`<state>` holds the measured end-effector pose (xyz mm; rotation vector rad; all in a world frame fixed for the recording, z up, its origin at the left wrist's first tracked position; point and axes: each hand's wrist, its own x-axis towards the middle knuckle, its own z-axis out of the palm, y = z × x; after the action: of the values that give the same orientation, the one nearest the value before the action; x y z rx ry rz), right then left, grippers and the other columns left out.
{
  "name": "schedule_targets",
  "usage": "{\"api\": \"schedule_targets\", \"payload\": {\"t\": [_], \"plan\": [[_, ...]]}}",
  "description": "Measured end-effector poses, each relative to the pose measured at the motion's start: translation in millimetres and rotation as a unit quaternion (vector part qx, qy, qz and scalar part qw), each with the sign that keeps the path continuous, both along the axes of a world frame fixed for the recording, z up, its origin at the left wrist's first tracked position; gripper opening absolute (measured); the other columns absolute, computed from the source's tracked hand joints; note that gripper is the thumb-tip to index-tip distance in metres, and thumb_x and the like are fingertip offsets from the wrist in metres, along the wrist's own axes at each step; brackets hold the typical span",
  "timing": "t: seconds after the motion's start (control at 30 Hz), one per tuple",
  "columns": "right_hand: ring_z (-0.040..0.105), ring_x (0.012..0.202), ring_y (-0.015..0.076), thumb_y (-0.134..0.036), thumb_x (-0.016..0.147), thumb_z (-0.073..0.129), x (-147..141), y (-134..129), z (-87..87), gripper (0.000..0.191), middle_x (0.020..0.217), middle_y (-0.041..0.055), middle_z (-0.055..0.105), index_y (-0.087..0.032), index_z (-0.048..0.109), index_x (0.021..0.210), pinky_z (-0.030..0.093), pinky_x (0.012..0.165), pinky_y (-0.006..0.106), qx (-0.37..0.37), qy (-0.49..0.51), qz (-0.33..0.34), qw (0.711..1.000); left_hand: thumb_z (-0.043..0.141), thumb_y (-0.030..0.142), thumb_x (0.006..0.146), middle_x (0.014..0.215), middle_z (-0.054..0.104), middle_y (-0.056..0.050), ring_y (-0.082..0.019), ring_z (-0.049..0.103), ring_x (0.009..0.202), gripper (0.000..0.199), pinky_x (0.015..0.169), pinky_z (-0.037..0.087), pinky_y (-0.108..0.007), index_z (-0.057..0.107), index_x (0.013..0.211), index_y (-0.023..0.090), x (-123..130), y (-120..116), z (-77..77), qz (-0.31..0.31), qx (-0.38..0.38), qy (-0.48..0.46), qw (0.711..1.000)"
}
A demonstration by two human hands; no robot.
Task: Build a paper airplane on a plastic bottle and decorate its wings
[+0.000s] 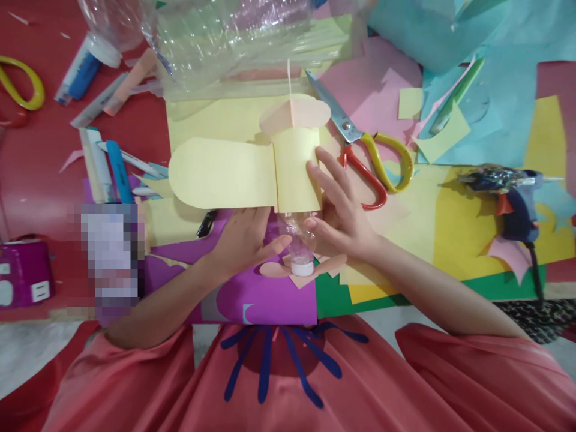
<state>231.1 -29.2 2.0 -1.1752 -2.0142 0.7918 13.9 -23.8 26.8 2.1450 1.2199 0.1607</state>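
Observation:
A clear plastic bottle (294, 227) lies with its white cap (302, 266) towards me, its body wrapped in a yellow paper band (297, 171). From the band's left side sticks out a rounded yellow paper wing (220, 174). Pink paper fins (310, 113) sit at the far end, and pink paper petals (275, 270) spread around the cap. My right hand (344, 207) grips the bottle from the right, fingertips on the yellow band and thumb near the neck. My left hand (245, 240) holds it from the left, thumb at the neck, fingertips hidden beneath the wing.
Scissors with red and yellow handles (360, 141) lie right of the bottle. A glue gun (517, 204) rests farther right, its cord running down. Clear plastic packaging (243, 42) covers the back. Several markers (119, 171) and a blurred-out object (110, 258) are at left, among coloured paper sheets.

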Motion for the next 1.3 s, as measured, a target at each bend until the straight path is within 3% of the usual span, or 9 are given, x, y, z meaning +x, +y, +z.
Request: {"api": "schedule_targets", "payload": {"t": [0.27, 0.43, 0.53, 0.77, 0.97, 1.2, 1.3], "plan": [[0.017, 0.153, 0.0347, -0.060, 0.092, 0.044, 0, 1, 1.1, 0.071, 0.163, 0.0030, 0.022, -0.036, 0.023, 0.155, 0.032, 0.117, 0.063, -0.001, 0.008, 0.011, 1.000, 0.025, 0.064, 0.092, 0.131, 0.062, -0.016, -0.034, 0.049, 0.134, 0.069, 0.114, 0.037, -0.053, 0.043, 0.138, 0.017, -4, -2, -5.7, -0.001, 0.025, -0.023, 0.999], [0.028, 0.149, 0.0368, -0.063, 0.090, 0.045, -2, -1, -2.1, 0.076, 0.164, 0.0059, 0.017, -0.036, 0.018, 0.156, 0.052, 0.101, 0.058, -0.028, 0.025, 0.009, 0.999, 0.021, 0.070, 0.091, 0.134, 0.059, -0.018, -0.032, 0.044, 0.139, 0.078, 0.118, 0.033, -0.051, 0.037, 0.144, 0.015, -7, -3, -9.5, 0.008, 0.058, -0.043, 0.997], [0.032, 0.146, 0.0375, -0.066, 0.089, 0.046, -3, -2, -3.8, 0.078, 0.164, 0.0058, 0.014, -0.036, 0.019, 0.156, 0.059, 0.091, 0.052, -0.045, 0.027, 0.007, 0.999, 0.017, 0.080, 0.086, 0.138, 0.056, -0.018, -0.033, 0.045, 0.139, 0.091, 0.118, 0.034, -0.052, 0.034, 0.147, 0.015, -6, -1, -7.4, 0.016, 0.037, -0.054, 0.998], [0.030, 0.148, 0.0371, -0.067, 0.088, 0.047, -2, -2, -3.3, 0.077, 0.163, 0.0073, 0.018, -0.034, 0.026, 0.155, 0.058, 0.094, 0.054, -0.025, 0.027, 0.032, 0.999, 0.002, 0.088, 0.078, 0.134, 0.062, -0.011, -0.031, 0.049, 0.136, 0.102, 0.109, 0.044, -0.048, 0.041, 0.148, 0.025, -5, 7, -3.3, 0.009, -0.012, -0.083, 0.996], [0.037, 0.144, 0.0370, -0.062, 0.088, 0.051, -2, -4, 0.9, 0.077, 0.164, 0.0052, 0.017, -0.036, 0.025, 0.155, 0.055, 0.099, 0.057, -0.049, 0.027, 0.048, 0.997, -0.003, 0.087, 0.077, 0.132, 0.062, -0.013, -0.034, 0.049, 0.136, 0.106, 0.109, 0.043, -0.052, 0.037, 0.151, 0.023, -8, 7, -10.1, 0.012, 0.003, -0.085, 0.996], [0.042, 0.141, 0.0351, -0.059, 0.091, 0.050, -4, -4, -0.1, 0.075, 0.166, 0.0052, 0.011, -0.038, 0.019, 0.156, 0.062, 0.087, 0.047, -0.068, 0.050, 0.064, 0.994, 0.001, 0.087, 0.078, 0.125, 0.066, -0.011, -0.033, 0.054, 0.130, 0.102, 0.106, 0.046, -0.049, 0.044, 0.147, 0.026, -4, 6, -8.5, 0.004, 0.001, -0.091, 0.996], [0.036, 0.145, 0.0364, -0.058, 0.092, 0.050, -3, -3, -1.6, 0.075, 0.166, 0.0059, 0.010, -0.036, 0.018, 0.156, 0.060, 0.093, 0.048, -0.051, 0.057, 0.076, 0.994, -0.001, 0.085, 0.080, 0.122, 0.068, -0.011, -0.032, 0.057, 0.126, 0.100, 0.102, 0.049, -0.046, 0.047, 0.144, 0.026, -3, 5, -7.8, -0.002, 0.011, -0.090, 0.996]]}}
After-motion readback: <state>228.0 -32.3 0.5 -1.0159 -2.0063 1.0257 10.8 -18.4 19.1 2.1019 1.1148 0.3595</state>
